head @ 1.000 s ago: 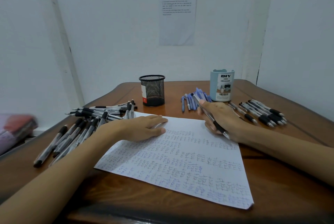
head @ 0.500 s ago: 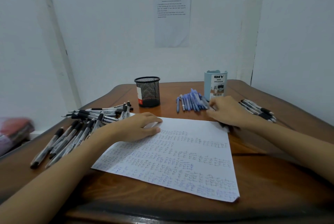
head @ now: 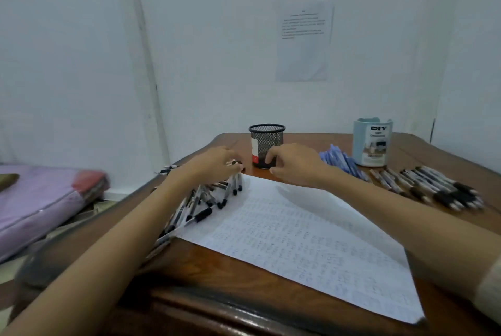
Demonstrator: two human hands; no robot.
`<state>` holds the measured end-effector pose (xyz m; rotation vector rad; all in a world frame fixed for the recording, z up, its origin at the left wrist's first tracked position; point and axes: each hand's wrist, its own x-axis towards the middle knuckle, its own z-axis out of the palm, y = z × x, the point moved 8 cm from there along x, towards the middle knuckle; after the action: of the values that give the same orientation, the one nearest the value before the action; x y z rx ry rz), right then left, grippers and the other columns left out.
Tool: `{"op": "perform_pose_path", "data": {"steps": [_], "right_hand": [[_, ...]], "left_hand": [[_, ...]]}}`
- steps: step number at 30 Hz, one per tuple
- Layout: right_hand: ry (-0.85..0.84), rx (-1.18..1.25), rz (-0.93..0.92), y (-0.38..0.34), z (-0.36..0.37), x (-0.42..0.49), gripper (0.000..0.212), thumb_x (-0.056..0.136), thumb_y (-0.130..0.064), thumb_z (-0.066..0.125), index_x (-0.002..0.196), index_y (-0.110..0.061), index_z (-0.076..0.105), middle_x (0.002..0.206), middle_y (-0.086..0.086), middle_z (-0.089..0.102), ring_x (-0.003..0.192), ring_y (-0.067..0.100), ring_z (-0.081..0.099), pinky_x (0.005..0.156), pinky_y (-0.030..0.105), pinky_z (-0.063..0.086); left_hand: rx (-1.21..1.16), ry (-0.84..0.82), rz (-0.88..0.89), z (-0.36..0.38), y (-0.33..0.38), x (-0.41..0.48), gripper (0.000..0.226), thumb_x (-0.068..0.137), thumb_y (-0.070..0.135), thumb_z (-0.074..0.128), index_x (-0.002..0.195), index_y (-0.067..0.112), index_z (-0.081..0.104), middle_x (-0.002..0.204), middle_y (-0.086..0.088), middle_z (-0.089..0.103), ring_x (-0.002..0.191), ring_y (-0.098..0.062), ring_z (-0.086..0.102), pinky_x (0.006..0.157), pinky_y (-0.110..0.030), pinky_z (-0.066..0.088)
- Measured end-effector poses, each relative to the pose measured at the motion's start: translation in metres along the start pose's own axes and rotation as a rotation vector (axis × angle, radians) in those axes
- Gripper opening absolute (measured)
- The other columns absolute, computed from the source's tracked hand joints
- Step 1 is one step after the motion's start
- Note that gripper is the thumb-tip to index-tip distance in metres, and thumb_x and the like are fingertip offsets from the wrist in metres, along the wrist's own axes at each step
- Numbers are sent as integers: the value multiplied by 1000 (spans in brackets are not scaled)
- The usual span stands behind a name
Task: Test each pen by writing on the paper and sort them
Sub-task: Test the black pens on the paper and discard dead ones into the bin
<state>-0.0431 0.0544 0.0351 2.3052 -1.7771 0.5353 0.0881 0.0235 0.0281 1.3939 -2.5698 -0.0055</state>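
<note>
The written-over paper [head: 311,240] is laid across the middle of the wooden table [head: 244,295]. At its left edge, touching it, a loose pile of black-gripped pens [head: 195,208] is spread. The left hand [head: 214,166] is held over the far end of that pile, its fingers curled round one pen [head: 234,182], though blur hides the exact grip. The right hand [head: 295,164] is raised above the far edge of the paper, fingers loosely bent and holding nothing, just in front of a black mesh cup [head: 267,145]. Further right, blue pens [head: 339,160] are heaped beside a light-blue organizer [head: 372,145], and a row of black pens [head: 433,186] is seen at the far right.
</note>
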Motion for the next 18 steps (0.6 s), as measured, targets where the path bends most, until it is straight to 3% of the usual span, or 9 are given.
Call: {"op": "perform_pose_path", "data": {"steps": [6, 11, 15, 18], "right_hand": [[60, -117, -377, -61, 35, 39, 37, 93, -10, 49, 125, -26, 57, 123, -2, 55, 115, 18, 47, 72, 28, 39], [124, -203, -688, -79, 36, 32, 14, 87, -6, 60, 95, -12, 69, 98, 2, 67, 92, 20, 57, 58, 26, 33], [202, -186, -686, -65, 27, 28, 6, 81, -2, 61, 79, -6, 65, 79, 6, 64, 68, 20, 58, 49, 22, 41], [316, -6, -579, -46, 4, 17, 15, 83, -9, 47, 72, -9, 58, 70, -4, 56, 55, 11, 45, 48, 7, 28]], "left_hand": [[51, 52, -249, -2, -71, 2, 42, 98, 30, 37, 138, 17, 42, 146, -7, 37, 131, -26, 38, 108, -42, 31], [22, -42, -262, 20, -85, 4, 40, 101, 35, 30, 130, 16, 50, 136, -8, 50, 123, -24, 46, 104, -40, 34], [-12, -45, -226, 16, -79, 2, 39, 100, 34, 34, 131, 15, 50, 135, -8, 51, 122, -24, 46, 104, -38, 35], [-40, -35, -173, 8, -64, -4, 40, 100, 31, 38, 134, 12, 46, 139, -7, 47, 125, -23, 44, 103, -30, 33]]}}
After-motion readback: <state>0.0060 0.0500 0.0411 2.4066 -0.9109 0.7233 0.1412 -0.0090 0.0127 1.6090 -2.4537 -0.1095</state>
